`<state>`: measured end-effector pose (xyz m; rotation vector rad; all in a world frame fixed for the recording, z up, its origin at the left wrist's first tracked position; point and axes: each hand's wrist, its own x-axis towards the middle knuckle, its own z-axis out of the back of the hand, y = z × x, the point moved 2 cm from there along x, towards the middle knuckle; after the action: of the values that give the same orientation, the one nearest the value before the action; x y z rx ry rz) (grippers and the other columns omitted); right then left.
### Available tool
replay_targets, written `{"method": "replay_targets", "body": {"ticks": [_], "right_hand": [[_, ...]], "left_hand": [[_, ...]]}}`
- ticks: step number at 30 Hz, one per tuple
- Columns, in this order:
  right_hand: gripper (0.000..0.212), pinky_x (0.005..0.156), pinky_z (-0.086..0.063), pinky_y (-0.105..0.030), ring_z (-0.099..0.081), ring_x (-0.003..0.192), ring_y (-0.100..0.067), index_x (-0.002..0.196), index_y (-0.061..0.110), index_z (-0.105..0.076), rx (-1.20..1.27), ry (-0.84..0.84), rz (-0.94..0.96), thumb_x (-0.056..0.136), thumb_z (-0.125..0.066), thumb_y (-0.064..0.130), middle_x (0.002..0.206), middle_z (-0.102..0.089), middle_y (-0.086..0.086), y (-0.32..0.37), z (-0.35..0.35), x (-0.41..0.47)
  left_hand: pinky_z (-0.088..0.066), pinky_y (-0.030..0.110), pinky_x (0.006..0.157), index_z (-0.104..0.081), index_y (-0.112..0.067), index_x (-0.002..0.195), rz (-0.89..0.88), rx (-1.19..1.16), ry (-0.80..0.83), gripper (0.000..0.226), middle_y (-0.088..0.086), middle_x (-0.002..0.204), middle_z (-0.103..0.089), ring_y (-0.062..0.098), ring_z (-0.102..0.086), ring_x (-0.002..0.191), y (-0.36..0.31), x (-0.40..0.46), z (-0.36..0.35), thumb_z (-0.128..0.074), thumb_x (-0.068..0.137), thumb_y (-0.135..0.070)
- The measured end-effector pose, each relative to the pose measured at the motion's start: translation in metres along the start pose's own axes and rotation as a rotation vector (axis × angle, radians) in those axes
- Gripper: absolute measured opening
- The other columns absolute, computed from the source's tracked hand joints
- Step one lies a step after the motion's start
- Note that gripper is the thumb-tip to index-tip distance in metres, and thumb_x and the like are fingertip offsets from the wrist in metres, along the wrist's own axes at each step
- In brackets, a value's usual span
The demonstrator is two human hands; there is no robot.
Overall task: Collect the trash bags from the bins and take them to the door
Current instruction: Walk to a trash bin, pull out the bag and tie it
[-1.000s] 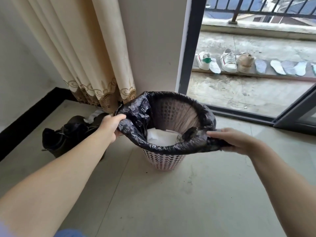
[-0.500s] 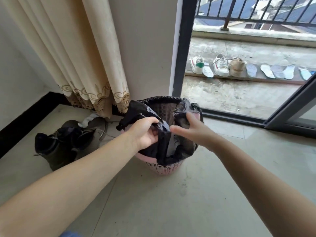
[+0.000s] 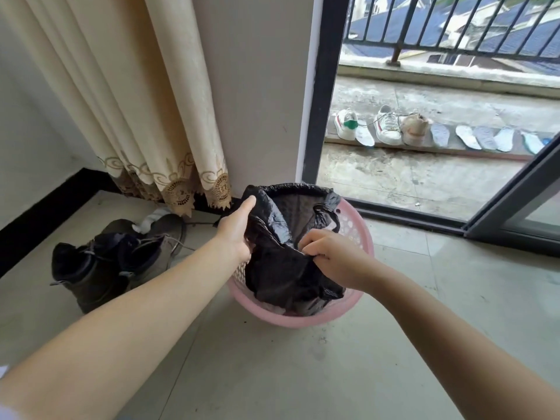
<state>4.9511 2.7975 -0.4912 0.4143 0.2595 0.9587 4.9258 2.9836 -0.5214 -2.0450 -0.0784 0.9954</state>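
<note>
2 hands gather a crumpled black plastic trash bag [image 3: 281, 268] directly above a round pink perforated plastic bin [image 3: 354, 234]: left hand [image 3: 235, 230] grips its left edge, right hand [image 3: 325, 253] pinches the near rim.

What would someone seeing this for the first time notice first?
Two bare hands meet at centre frame over a pink plastic bin: the left hand holds the black trash bag by its left edge, and the right hand pinches its gathered front. Dark boots stand on the floor at left, and white sneakers line the balcony beyond the open door.
</note>
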Motion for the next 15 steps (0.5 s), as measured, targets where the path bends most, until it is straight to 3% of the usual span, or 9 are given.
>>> {"method": "replay_targets", "body": {"ticks": [3,5,6,8,10,12,14,15], "right_hand": [[0.031,0.101,-0.039,-0.031,-0.049,0.121,-0.026,0.085,0.002,-0.073,0.017,-0.072,0.041,0.082,-0.045,-0.012,0.128,-0.057,-0.007,-0.004,0.001,-0.002],[0.031,0.109,-0.034,-0.032,-0.043,0.13,-0.024,0.085,0.004,-0.075,0.041,-0.236,-0.052,0.082,-0.048,-0.011,0.139,-0.05,-0.005,-0.01,0.009,-0.005],[0.033,0.111,-0.028,-0.022,-0.041,0.132,-0.019,0.09,0.006,-0.075,0.053,-0.328,-0.124,0.083,-0.048,-0.01,0.144,-0.044,-0.001,-0.01,0.016,-0.008],[0.039,0.091,-0.029,0.001,-0.042,0.122,0.007,0.103,0.008,-0.073,0.164,-0.423,-0.234,0.084,-0.045,-0.012,0.15,-0.032,0.01,-0.01,0.025,-0.012],[0.044,0.085,-0.032,0.005,-0.034,0.115,0.021,0.106,0.011,-0.068,0.407,-0.356,-0.241,0.085,-0.039,-0.015,0.149,-0.023,0.018,-0.006,0.023,-0.008],[0.043,0.085,-0.039,0.001,-0.035,0.129,0.002,0.099,0.021,-0.06,0.61,-0.281,-0.19,0.086,-0.038,-0.014,0.151,-0.019,0.021,-0.003,0.012,-0.001],[0.043,0.073,-0.048,-0.008,-0.05,0.118,-0.009,0.108,0.028,-0.049,0.743,-0.226,-0.175,0.088,-0.041,-0.01,0.15,-0.022,0.021,-0.001,0.003,0.004],[0.052,0.076,-0.052,-0.016,-0.055,0.114,-0.01,0.121,0.032,-0.043,0.75,-0.169,-0.168,0.088,-0.044,-0.008,0.149,-0.025,0.019,-0.002,-0.001,0.005]], "left_hand": [[-0.054,0.026,0.048,-0.059,-0.006,0.096,-0.097,-0.049,-0.105,0.011,0.01,0.08,-0.061,0.023,-0.061,0.06,-0.003,0.0,-0.005,-0.054,0.088,-0.007],[-0.053,0.026,0.057,-0.065,-0.01,0.088,-0.252,0.063,-0.121,0.025,0.007,0.075,-0.061,0.023,-0.061,0.066,-0.004,-0.008,-0.015,-0.042,0.087,0.0],[-0.05,0.022,0.06,-0.068,-0.015,0.078,-0.368,0.208,-0.105,0.034,0.005,0.07,-0.061,0.019,-0.06,0.067,-0.004,-0.014,-0.021,-0.039,0.087,0.001],[-0.039,0.015,0.051,-0.063,-0.021,0.063,-0.575,0.63,-0.028,0.039,-0.001,0.056,-0.054,0.006,-0.052,0.052,0.0,-0.035,-0.035,-0.04,0.085,0.0],[-0.04,0.022,0.059,-0.056,-0.022,0.06,-0.686,1.019,0.094,0.033,-0.003,0.06,-0.053,0.012,-0.053,0.061,0.012,-0.054,-0.046,-0.043,0.086,-0.006],[-0.042,0.03,0.075,-0.051,-0.017,0.066,-0.748,1.266,0.158,0.023,0.004,0.075,-0.062,0.025,-0.058,0.082,0.02,-0.068,-0.05,-0.045,0.087,-0.012],[-0.04,0.033,0.071,-0.044,-0.015,0.069,-0.833,1.498,0.157,0.018,0.009,0.084,-0.064,0.033,-0.059,0.09,0.017,-0.077,-0.049,-0.045,0.087,-0.017],[-0.039,0.033,0.069,-0.043,-0.015,0.071,-0.894,1.633,0.156,0.017,0.01,0.089,-0.065,0.033,-0.059,0.092,0.013,-0.08,-0.048,-0.046,0.087,-0.02]]}}
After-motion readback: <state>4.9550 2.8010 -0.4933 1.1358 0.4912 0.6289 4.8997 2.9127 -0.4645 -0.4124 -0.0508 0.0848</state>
